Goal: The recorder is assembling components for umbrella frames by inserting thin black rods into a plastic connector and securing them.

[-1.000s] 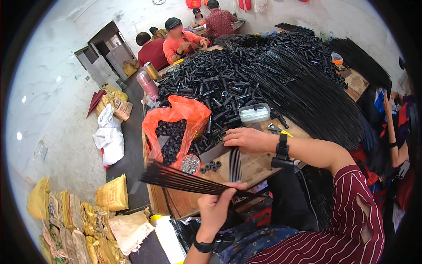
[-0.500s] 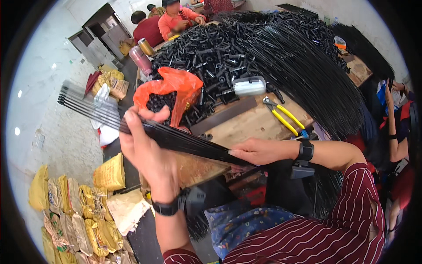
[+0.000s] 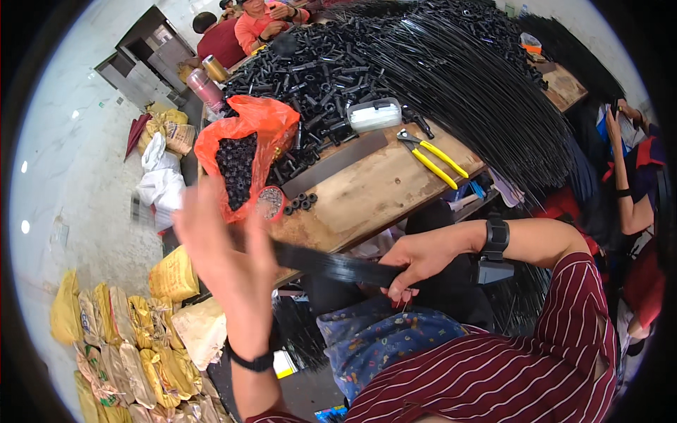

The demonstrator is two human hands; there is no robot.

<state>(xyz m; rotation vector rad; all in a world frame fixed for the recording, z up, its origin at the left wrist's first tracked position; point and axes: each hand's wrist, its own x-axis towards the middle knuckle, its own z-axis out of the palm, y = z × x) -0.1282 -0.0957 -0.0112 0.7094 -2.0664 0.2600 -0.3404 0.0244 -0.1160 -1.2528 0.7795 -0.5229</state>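
Note:
My right hand (image 3: 419,261) is closed round one end of a bundle of thin black rods (image 3: 328,266), held above my lap at the table's near edge. My left hand (image 3: 229,261) is raised at the bundle's other end, smeared by motion, its fingers stretched upward and the thumb apart. The far part of the bundle is hidden behind that hand; I cannot tell whether the palm touches it. Beyond the left hand, an orange-red plastic bag (image 3: 275,123) holds many small black ring-like pieces. Beside it are a red round tub (image 3: 271,203) of small silvery bits and several loose black rings (image 3: 302,203).
Yellow-handled cutting pliers (image 3: 431,158) lie on the wooden table (image 3: 374,194), near a dark flat bar (image 3: 338,163) and a clear plastic box (image 3: 374,115). Heaped black fittings (image 3: 331,70) and long black rods (image 3: 472,92) cover the back. Stacked sacks (image 3: 127,338) stand left; other people sit around.
The rod bundle has come down and nearer to me; its far ends now sit behind my left hand. My left fingers have lifted off it, while my right hand has lowered, still gripping.

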